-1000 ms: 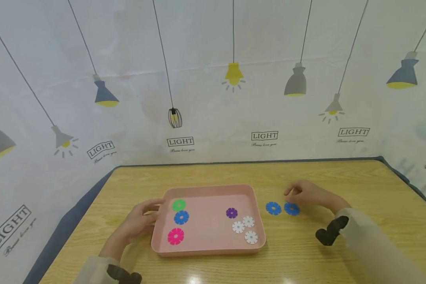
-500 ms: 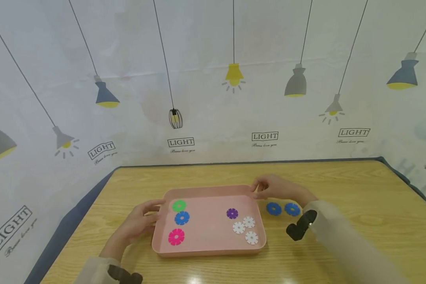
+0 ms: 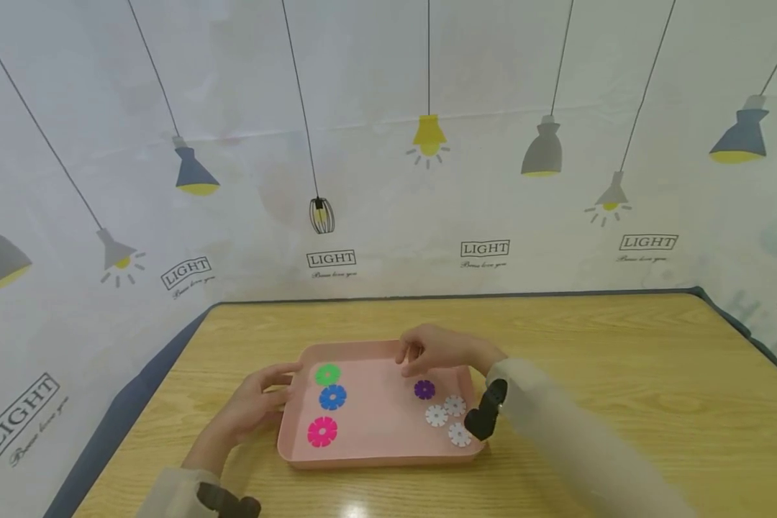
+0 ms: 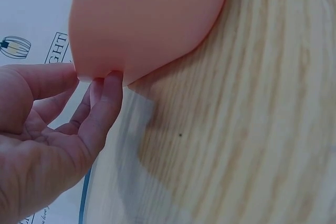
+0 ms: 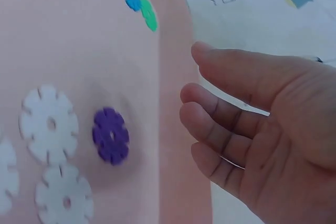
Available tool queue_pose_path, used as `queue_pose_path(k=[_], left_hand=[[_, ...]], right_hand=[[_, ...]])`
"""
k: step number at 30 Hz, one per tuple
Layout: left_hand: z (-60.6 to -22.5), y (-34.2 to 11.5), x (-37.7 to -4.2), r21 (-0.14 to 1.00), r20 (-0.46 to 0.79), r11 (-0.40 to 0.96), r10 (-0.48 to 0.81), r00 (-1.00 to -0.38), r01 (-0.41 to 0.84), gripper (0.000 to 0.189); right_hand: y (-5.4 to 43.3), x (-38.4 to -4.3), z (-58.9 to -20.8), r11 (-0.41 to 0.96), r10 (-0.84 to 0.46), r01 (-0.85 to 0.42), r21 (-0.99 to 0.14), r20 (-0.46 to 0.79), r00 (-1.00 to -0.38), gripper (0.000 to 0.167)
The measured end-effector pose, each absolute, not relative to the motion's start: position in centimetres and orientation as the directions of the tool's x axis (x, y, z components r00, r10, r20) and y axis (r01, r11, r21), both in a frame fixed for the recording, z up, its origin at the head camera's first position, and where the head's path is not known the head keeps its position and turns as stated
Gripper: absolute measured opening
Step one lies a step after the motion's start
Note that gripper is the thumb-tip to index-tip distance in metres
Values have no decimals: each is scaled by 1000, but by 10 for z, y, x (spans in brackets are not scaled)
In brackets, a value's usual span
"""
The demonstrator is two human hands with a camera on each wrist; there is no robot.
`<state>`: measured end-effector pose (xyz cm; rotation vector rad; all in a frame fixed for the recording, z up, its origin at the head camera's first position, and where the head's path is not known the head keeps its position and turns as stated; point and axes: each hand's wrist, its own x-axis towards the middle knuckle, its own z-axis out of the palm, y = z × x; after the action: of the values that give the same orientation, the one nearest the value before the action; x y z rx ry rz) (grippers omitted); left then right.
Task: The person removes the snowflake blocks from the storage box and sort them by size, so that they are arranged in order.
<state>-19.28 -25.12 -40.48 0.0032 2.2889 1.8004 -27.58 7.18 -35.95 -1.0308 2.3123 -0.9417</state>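
On the table stands a pink tray with flower-shaped notched discs in it. At its left lie a green disc, a blue disc and a pink disc. Its right part has a purple disc and three white discs, one white disc nearest the purple one in the right wrist view. My left hand holds the tray's left wall between thumb and finger. Over the tray's back right part hovers my right hand, fingers loosely bent, nothing between them, just behind the purple disc.
A wooden table bears the tray. Behind it rises a light wall sheet printed with lamps. My right sleeve and a black wrist camera cover the tray's right edge and the table there.
My right hand has travelled left from beside the two blue discs on the table, across the tray's right rim, to above the tray. Those discs are now behind my sleeve. My left hand stays.
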Motion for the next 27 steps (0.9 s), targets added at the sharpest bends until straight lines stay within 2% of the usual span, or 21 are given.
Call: queue_pose_path(k=[8, 19, 27], left_hand=[[-404, -250, -193, 956, -188, 252, 129, -974, -151, 42], [-405, -251, -192, 962, -181, 230, 135, -974, -147, 43], [-405, -250, -194, 963, -190, 219, 134, -973, -157, 42]], right_hand=[[31, -272, -366, 557, -756, -437, -706, -212, -620, 7], [-13, -268, -377, 546, -787, -487, -682, -218, -577, 9], [-28, -266, -381, 580, -763, -468, -667, -243, -599, 11]])
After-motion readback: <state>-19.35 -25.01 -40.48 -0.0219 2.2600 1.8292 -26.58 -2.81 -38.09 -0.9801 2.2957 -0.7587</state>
